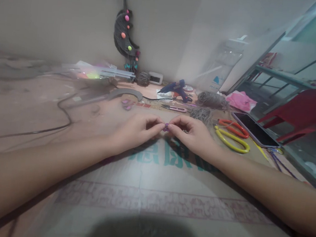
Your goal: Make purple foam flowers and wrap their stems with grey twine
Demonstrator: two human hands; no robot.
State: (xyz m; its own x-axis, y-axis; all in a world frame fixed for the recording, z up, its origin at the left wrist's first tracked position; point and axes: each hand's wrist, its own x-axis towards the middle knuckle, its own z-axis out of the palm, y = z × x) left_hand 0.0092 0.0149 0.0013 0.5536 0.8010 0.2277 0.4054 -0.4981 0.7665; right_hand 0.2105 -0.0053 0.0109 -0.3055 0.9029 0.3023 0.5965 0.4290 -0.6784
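Observation:
Between the fingertips of both hands is a small purple piece [166, 127], held just above a printed cardboard sheet [139, 201]. My left hand [143, 130] pinches its left side with thumb and forefinger. On its right side, my right hand [190, 133] pinches it in the same way. The fingers partly hide the piece, so its exact shape cannot be made out. Beyond my left hand lie a few small purple pieces [126, 104]. Small pink-handled snips [174, 108] rest behind the hands.
Yellow-and-red-handled scissors [232, 139], a phone [255, 130] and grey yarn [202, 115] lie right. Behind are a blue glue gun [174, 88], a plastic bottle [223, 67] and pink cloth [241, 100]. A black cord [35, 133] crosses the left side; a decorated crescent [122, 34] hangs behind.

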